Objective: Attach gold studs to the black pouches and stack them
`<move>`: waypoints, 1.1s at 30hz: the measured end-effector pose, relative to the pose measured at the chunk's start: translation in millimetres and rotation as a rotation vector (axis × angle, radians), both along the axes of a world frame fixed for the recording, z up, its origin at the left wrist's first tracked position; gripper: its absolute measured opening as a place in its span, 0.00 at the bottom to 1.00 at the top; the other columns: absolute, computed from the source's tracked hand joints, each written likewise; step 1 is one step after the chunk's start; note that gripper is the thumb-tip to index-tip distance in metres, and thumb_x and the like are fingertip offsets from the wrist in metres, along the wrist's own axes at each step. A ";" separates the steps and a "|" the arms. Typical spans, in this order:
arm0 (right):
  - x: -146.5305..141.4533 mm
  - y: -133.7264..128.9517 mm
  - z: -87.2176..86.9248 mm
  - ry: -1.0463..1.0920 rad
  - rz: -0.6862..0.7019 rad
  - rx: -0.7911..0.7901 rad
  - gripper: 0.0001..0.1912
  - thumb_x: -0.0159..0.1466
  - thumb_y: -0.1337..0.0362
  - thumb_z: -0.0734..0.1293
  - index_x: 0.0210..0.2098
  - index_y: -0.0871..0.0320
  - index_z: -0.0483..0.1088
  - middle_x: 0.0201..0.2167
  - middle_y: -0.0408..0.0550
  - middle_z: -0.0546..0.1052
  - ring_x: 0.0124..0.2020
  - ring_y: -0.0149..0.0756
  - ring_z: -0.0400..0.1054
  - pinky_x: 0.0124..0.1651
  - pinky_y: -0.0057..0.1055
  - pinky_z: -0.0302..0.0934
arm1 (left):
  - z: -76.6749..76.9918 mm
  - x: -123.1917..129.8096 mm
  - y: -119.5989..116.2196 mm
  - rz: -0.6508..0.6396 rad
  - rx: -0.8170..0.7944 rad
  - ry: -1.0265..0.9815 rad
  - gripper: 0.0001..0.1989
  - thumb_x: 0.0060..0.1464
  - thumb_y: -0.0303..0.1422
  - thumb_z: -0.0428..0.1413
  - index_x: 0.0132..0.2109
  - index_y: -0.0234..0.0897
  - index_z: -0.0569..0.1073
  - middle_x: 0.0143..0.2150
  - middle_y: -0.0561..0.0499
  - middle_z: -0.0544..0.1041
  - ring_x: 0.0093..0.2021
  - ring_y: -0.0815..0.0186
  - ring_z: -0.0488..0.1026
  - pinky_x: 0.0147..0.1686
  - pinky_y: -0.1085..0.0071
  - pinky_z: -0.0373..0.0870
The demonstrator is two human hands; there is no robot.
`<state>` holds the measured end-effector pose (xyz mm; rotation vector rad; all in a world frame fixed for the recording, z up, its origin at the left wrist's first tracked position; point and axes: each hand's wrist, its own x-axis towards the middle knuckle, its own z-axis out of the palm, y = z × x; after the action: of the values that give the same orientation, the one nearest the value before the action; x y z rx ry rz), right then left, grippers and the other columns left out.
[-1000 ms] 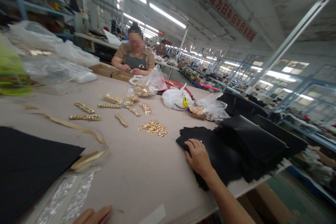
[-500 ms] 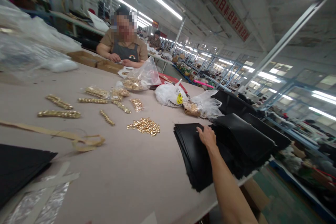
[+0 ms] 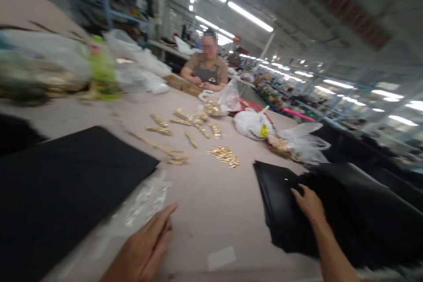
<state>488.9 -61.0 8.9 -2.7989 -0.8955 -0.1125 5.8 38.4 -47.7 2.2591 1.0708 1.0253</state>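
My right hand (image 3: 309, 202) rests on a stack of black sheets (image 3: 280, 211) at the right, fingers apart. A small shiny gold piece (image 3: 286, 179) lies on the top sheet beyond my fingertips. My left hand (image 3: 148, 242) is low at the centre-left, over the table (image 3: 198, 202), fingers stretched out and holding nothing. Nearest to it are a clear plastic sheet (image 3: 148, 200) and a large black sheet pile (image 3: 72, 185). A heap of loose gold pieces (image 3: 224, 155) lies mid-table, with several gold bundles (image 3: 159, 131) behind it.
A beige strip (image 3: 176, 157) curls on the table. Plastic bags (image 3: 251, 124) stand toward the back right, others (image 3: 145, 70) at the back left near a green bottle (image 3: 103, 70). A person (image 3: 208, 68) sits across the table. A pale paper piece (image 3: 222, 257) lies near the front edge.
The view has turned left, so the table things stand further right. My left hand has come into view. On the black stack, my right hand has drawn back from the small gold piece.
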 end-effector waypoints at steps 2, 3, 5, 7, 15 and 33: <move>-28.1 16.0 -1.0 0.024 0.099 0.114 0.29 0.59 0.52 0.62 0.53 0.65 0.72 0.46 0.64 0.77 0.47 0.55 0.72 0.51 0.47 0.64 | 11.6 -14.6 -4.1 -0.063 -0.161 -0.019 0.24 0.65 0.33 0.43 0.66 0.43 0.57 0.50 0.50 0.76 0.50 0.67 0.74 0.53 0.72 0.69; -49.4 23.8 -2.1 0.099 0.198 0.228 0.28 0.58 0.50 0.63 0.51 0.61 0.73 0.44 0.59 0.79 0.45 0.53 0.73 0.50 0.46 0.64 | 18.1 -18.0 -5.5 -0.077 -0.225 -0.068 0.24 0.66 0.32 0.41 0.67 0.41 0.54 0.48 0.49 0.76 0.48 0.67 0.75 0.52 0.71 0.70; -106.6 34.8 -1.4 0.353 0.472 0.389 0.26 0.57 0.47 0.66 0.49 0.55 0.74 0.43 0.53 0.80 0.44 0.48 0.74 0.50 0.42 0.66 | 30.2 -18.7 -8.2 -0.072 -0.359 -0.202 0.25 0.66 0.33 0.42 0.68 0.40 0.53 0.45 0.49 0.77 0.41 0.68 0.75 0.48 0.70 0.72; -174.3 40.6 4.2 0.574 0.691 0.449 0.22 0.56 0.48 0.69 0.44 0.55 0.77 0.41 0.52 0.80 0.43 0.46 0.74 0.47 0.38 0.68 | 38.7 -17.0 -12.2 -0.091 -0.501 -0.365 0.25 0.66 0.33 0.43 0.67 0.38 0.52 0.42 0.49 0.77 0.37 0.69 0.75 0.40 0.71 0.75; -341.7 57.5 22.2 0.911 1.074 0.415 0.14 0.62 0.59 0.68 0.47 0.55 0.75 0.38 0.49 0.80 0.38 0.38 0.75 0.42 0.31 0.69 | 42.5 -38.8 -24.6 -0.031 -0.161 -0.258 0.30 0.65 0.27 0.45 0.69 0.50 0.45 0.53 0.51 0.76 0.52 0.67 0.74 0.54 0.68 0.69; -403.7 116.0 8.9 1.158 1.161 0.393 0.11 0.63 0.56 0.68 0.33 0.59 0.72 0.25 0.44 0.74 0.29 0.33 0.69 0.36 0.28 0.64 | 60.3 -108.7 -39.1 0.203 -0.656 -0.740 0.14 0.60 0.35 0.51 0.51 0.38 0.72 0.41 0.49 0.75 0.35 0.67 0.74 0.36 0.72 0.72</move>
<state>85.2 55.0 17.8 -1.2013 -1.5895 1.1574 -102.9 -0.8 12.6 1.1297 1.0825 1.2146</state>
